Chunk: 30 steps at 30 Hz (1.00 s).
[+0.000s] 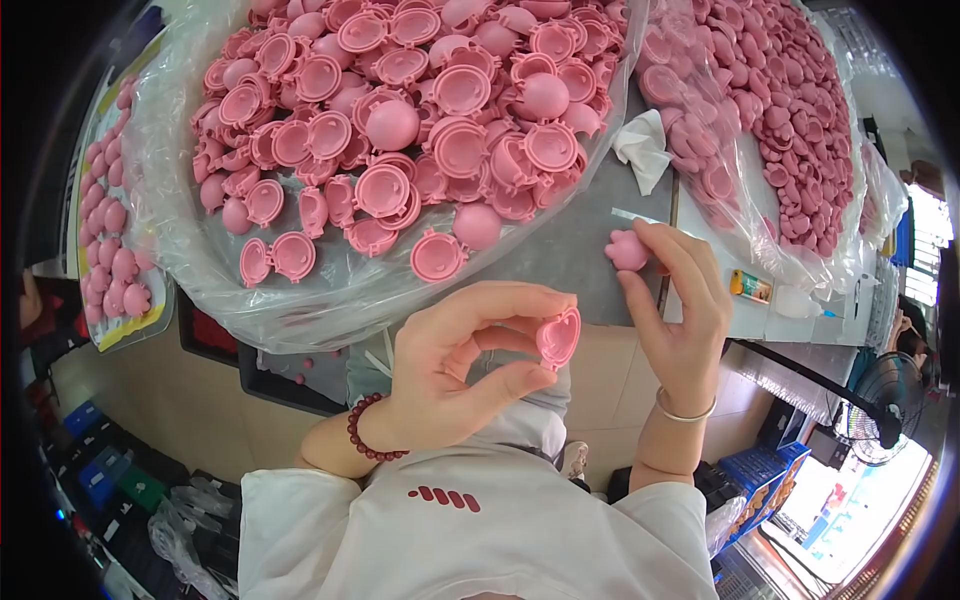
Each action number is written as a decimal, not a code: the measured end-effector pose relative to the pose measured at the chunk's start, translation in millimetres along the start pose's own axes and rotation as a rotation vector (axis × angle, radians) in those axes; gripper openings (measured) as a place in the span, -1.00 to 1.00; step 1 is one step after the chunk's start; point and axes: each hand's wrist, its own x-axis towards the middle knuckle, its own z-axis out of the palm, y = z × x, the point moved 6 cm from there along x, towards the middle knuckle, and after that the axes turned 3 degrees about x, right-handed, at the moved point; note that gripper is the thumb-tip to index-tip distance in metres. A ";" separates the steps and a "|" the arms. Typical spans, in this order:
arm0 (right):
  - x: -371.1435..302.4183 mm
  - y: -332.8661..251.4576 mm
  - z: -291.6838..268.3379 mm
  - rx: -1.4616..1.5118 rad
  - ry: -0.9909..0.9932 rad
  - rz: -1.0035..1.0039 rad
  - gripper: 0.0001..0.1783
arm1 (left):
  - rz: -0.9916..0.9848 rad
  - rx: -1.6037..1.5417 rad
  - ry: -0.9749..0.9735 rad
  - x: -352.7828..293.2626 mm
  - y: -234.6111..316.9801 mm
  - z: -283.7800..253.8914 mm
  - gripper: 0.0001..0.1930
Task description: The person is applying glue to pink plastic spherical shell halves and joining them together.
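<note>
In front of my chest, my left hand (430,375) pinches a pink hollow plastic shell (560,338) between thumb and fingertips, its open side facing right. To the right, my right hand (690,310) grips a small pink rounded part with a lobed edge (627,250) between thumb and index finger, just over the grey table (585,225). The two pieces are apart. Beyond my hands, a big clear plastic bag (300,325) lies spread open, with a heap of pink round hinged shells (462,90) in it.
A second clear bag holds smaller pink parts (800,130) at the right. Between the bags lies a crumpled white tissue (643,150). An orange-yellow packet (750,287) and a white bottle (798,303) sit near the right edge. At left, a yellow-edged tray (150,325) bears pink pieces.
</note>
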 end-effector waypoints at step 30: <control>-38.2 -46.4 14.4 0.451 0.203 -0.310 -0.66 | 0.122 0.322 -0.003 6.9 5.8 1.5 -0.51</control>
